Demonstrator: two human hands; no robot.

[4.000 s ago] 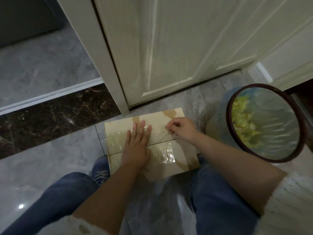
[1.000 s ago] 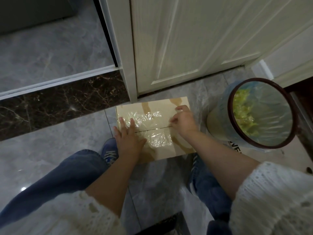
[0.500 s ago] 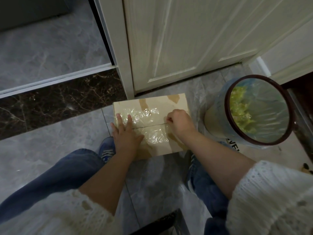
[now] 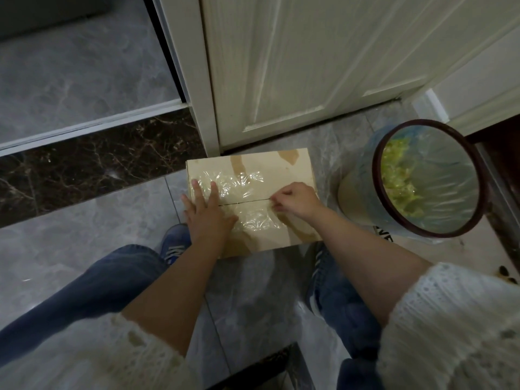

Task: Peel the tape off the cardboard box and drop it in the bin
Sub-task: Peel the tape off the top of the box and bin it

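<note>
head camera, looking down (wide-angle), near floor (image 4: 70, 235)

right hand (image 4: 295, 199) now pinching tape (image 4: 253, 218) edge, fingers drawn together

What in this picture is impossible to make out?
All in the head view:
- Tape edge: hidden under the right hand; whether it is pinched is unclear.
- Cardboard box near-left corner: covered by the left hand.
- Bin bottom: too dim behind the liner.

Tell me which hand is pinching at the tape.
The right hand, fingers pinched at the tape near the box seam; the left hand lies flat, palm down.
</note>
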